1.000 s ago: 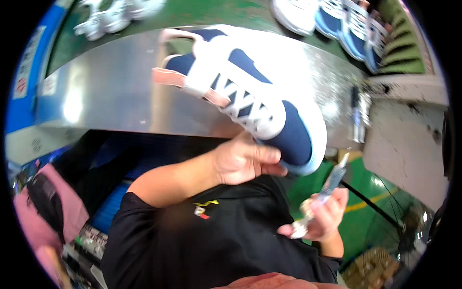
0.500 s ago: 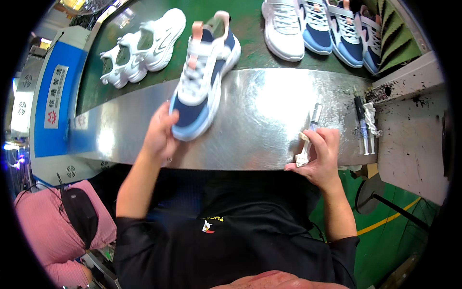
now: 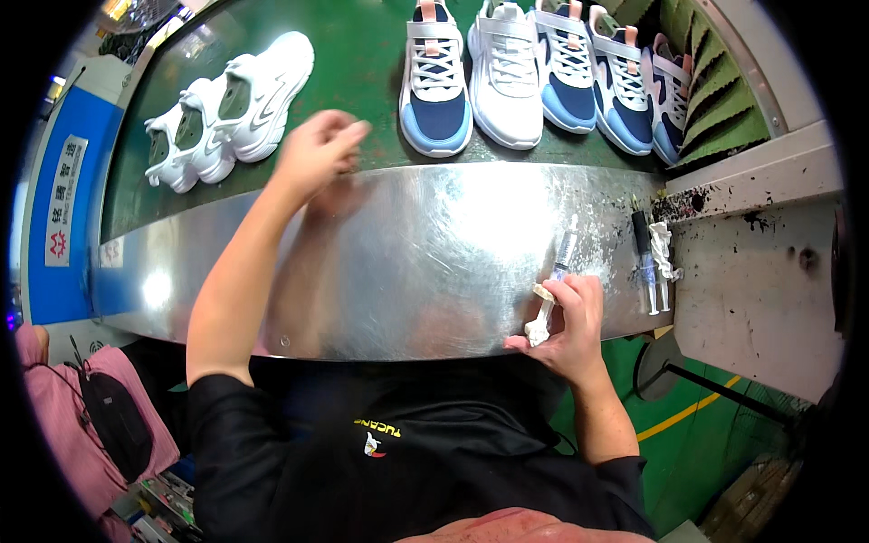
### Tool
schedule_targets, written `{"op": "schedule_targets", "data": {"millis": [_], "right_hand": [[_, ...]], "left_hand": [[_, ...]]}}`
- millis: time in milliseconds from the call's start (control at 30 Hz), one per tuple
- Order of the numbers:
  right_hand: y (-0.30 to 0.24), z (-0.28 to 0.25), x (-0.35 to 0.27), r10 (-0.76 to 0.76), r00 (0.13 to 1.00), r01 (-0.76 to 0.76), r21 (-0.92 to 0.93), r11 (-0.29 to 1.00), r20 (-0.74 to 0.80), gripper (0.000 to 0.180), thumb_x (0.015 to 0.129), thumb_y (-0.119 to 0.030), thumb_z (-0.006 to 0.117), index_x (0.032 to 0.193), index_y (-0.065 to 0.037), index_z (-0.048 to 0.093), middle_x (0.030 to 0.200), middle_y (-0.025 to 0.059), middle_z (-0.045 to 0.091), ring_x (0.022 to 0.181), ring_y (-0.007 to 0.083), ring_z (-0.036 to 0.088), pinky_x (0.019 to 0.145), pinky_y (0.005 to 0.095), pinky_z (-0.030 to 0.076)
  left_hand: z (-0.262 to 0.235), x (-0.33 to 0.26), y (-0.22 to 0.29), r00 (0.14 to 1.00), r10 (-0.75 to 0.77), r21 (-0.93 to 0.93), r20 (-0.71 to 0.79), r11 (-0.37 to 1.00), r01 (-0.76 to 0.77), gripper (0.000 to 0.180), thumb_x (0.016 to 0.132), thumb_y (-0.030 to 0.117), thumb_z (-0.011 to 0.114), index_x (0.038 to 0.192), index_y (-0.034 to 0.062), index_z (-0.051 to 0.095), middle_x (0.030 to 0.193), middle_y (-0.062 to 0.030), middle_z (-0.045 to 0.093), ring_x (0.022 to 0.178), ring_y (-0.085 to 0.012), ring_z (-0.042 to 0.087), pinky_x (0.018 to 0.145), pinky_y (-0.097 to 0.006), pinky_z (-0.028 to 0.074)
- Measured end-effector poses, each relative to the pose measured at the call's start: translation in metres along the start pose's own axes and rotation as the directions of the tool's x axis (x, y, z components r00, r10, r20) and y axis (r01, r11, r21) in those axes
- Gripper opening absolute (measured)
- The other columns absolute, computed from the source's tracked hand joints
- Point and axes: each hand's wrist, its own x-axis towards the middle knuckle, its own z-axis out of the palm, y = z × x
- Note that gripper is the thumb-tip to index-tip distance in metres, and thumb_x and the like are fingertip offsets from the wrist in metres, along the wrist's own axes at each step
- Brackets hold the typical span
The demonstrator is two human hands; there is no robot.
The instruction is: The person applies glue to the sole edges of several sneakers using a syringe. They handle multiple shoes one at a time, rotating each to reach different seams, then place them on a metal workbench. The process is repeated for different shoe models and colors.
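Note:
My left hand hovers over the far edge of the metal ledge, empty and slightly blurred, its fingers loosely curled and apart from the thumb. Right of it, a navy, light-blue and white sneaker stands on the green surface, toe toward me. White sneakers lie in a group beyond my left hand, to its left. Near the ledge's front edge, my right hand is closed round a clear syringe, its tip pointing away from me. A crumpled white wad sits at the plunger end.
A mostly white sneaker and several navy-and-white sneakers stand in a row at the far right. Syringes and crumpled white tissue lie by the metal side frame. A person in pink is at lower left.
The navy sneaker left my left hand and now stands at the left end of the row. That hand moved away from me, toward the white sneakers. My right hand still holds the syringe.

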Motion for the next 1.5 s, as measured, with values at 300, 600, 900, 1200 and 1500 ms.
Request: {"op": "schedule_targets", "data": {"millis": [300, 600, 900, 1200, 1500], "right_hand": [[0.006, 0.0, 0.001, -0.039, 0.999, 0.04, 0.062, 0.997, -0.012, 0.074, 0.062, -0.057, 0.075, 0.109, -0.005, 0.051, 0.083, 0.01, 0.052, 0.071, 0.0278, 0.046, 0.065, 0.0374, 0.039], [0.004, -0.003, 0.004, -0.022, 1.0, 0.023, 0.063, 0.998, -0.02, 0.071, 0.063, -0.057, 0.074, 0.105, -0.003, 0.053, 0.08, 0.0085, 0.054, 0.069, 0.0264, 0.046, 0.065, 0.0368, 0.039], [-0.001, -0.001, 0.0, -0.027, 1.0, 0.028, 0.08, 0.996, -0.014, 0.071, 0.062, -0.055, 0.075, 0.105, -0.003, 0.054, 0.084, 0.0084, 0.056, 0.07, 0.0267, 0.047, 0.068, 0.0374, 0.04], [-0.007, -0.029, -0.03, 0.052, 0.995, -0.069, 0.202, 0.977, 0.09, 0.074, 0.062, -0.051, 0.079, 0.113, -0.003, 0.055, 0.097, 0.0078, 0.059, 0.082, 0.0263, 0.05, 0.078, 0.0358, 0.04], [-0.024, -0.064, -0.076, 0.269, 0.962, -0.27, 0.302, 0.914, 0.044, 0.072, 0.068, -0.041, 0.078, 0.124, -0.006, 0.049, 0.098, 0.0085, 0.06, 0.084, 0.0251, 0.053, 0.077, 0.0348, 0.044]], "left_hand": [[-0.113, -0.01, -0.069, 0.828, 0.194, 0.115, -0.526, 0.981, -0.157, 0.074, 0.079, 0.011, 0.071, 0.136, -0.0021, 0.027, 0.122, -0.0153, 0.049, 0.109, -0.0206, 0.051, 0.092, -0.033, 0.043], [-0.092, 0.031, -0.025, 0.875, 0.229, -0.017, -0.427, 0.965, -0.26, 0.079, 0.07, -0.003, 0.071, 0.138, 0.0075, 0.033, 0.125, -0.0105, 0.051, 0.112, -0.0195, 0.051, 0.095, -0.031, 0.042], [-0.092, -0.149, -0.004, 0.934, 0.265, -0.016, -0.239, 0.961, -0.276, 0.089, 0.069, 0.004, 0.068, 0.145, 0.006, 0.021, 0.137, -0.0123, 0.04, 0.123, -0.0233, 0.043, 0.104, -0.035, 0.033], [-0.048, -0.211, -0.017, 0.984, 0.127, -0.358, -0.124, 0.919, -0.164, 0.08, 0.076, 0.014, 0.063, 0.143, 0.0054, 0.02, 0.132, -0.0095, 0.039, 0.111, -0.0189, 0.05, 0.086, -0.028, 0.046], [-0.115, -0.011, -0.077, 0.971, -0.146, -0.226, 0.192, 0.956, 0.188, 0.048, 0.095, 0.036, 0.048, 0.124, -0.0011, 0.05, 0.116, -0.015, 0.057, 0.099, -0.0234, 0.061, 0.083, -0.034, 0.051]]}}
